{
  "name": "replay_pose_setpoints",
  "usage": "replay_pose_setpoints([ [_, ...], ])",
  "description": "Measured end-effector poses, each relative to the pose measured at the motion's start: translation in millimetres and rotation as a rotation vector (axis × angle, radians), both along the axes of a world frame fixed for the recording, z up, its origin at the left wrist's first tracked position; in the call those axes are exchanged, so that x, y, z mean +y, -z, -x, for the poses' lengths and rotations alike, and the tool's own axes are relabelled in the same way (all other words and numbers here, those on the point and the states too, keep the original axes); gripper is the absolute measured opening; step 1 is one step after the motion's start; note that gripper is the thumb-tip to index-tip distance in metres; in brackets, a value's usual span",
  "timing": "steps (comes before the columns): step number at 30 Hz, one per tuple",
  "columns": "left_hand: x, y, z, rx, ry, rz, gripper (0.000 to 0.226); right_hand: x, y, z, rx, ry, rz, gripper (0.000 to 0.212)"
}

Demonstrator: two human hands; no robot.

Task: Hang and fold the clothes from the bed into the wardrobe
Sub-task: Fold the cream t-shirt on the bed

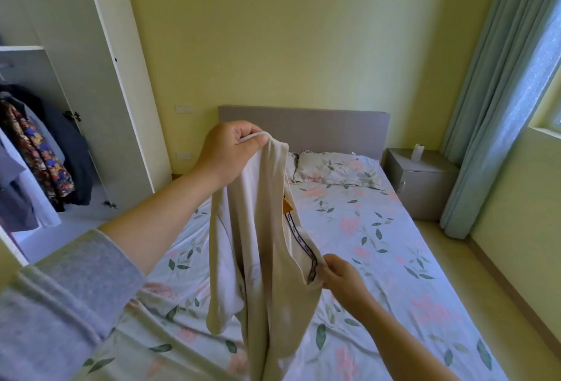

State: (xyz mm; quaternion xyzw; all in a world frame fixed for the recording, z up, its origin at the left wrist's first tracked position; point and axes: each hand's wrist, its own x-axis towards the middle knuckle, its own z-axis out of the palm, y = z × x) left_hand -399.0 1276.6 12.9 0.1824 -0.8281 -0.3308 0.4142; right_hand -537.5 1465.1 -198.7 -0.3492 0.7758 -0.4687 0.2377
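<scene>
A beige garment hangs in the air over the bed, its lower part trailing onto the floral sheet. My left hand grips its top edge, raised high in front of the headboard. Lower and to the right, my right hand pinches the neckline by the dark printed tape. An orange tag shows inside the collar. The white wardrobe stands at the left with its door open, and several hung clothes show inside.
A floral pillow lies at the head of the bed by the grey headboard. A grey nightstand with a white bottle stands right of it. Blue curtains hang along the right wall. Floor runs on both sides of the bed.
</scene>
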Motion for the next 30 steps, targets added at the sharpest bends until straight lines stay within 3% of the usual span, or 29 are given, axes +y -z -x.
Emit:
replay_pose_setpoints([
  [3,-11.8,9.3,-3.6,0.004,-0.063,0.002,0.012,14.4,-6.0,11.3,-0.255,0.170,0.177,0.025],
  [5,-17.6,20.6,-4.6,-0.022,-0.107,-0.002,0.012,23.9,-13.5,22.1,-0.259,0.228,0.179,0.031],
  [8,-21.9,38.8,-1.8,-0.079,-0.145,-0.034,0.015,36.9,-29.5,34.2,-0.284,0.185,0.129,0.030],
  [12,-27.5,52.2,1.7,-0.090,-0.189,-0.076,0.016,59.8,-41.4,57.8,-0.351,0.055,0.093,0.064],
  [15,-32.0,57.6,5.4,-0.093,-0.197,-0.085,0.017,75.8,-49.0,69.2,-0.431,0.027,0.092,0.035],
  [18,-33.9,61.8,11.0,-0.101,-0.201,-0.085,0.017,88.4,-55.1,75.1,-0.464,-0.118,0.039,0.024],
  [20,-35.0,65.7,13.9,-0.116,-0.193,-0.084,0.016,91.4,-57.0,75.4,-0.394,-0.154,0.008,0.024],
  [23,-36.8,70.6,16.6,-0.147,-0.154,-0.093,0.012,88.5,-58.9,80.3,-0.112,0.023,0.003,0.012],
  [27,-34.1,74.9,20.8,-0.166,-0.120,-0.101,0.014,86.1,-69.4,91.0,0.314,0.235,0.037,0.026],
  [30,-28.8,78.4,24.7,-0.159,-0.107,-0.103,0.017,94.0,-86.2,99.0,0.457,0.314,0.064,0.026],
])
